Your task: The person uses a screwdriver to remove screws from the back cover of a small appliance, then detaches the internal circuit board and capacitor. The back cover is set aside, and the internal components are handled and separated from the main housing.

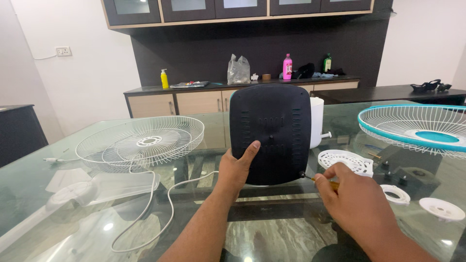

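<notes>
My left hand (pixel 236 167) grips the lower left edge of a dark, rounded-square fan base cover (pixel 270 132), which stands upright on the glass table (pixel 272 233). The thumb lies on its vented face. My right hand (pixel 350 196) holds a yellow-handled screwdriver (pixel 321 181), its tip at the cover's lower right corner. Behind the cover a white fan motor housing (pixel 316 121) shows.
A white wire fan guard (pixel 145 140) lies at left with a white power cord (pixel 160 204) and a clear fan blade (pixel 104 187). A teal-rimmed guard (pixel 417 128) sits at right, near white plastic rings (pixel 395 194) and black knobs. A counter with bottles stands behind.
</notes>
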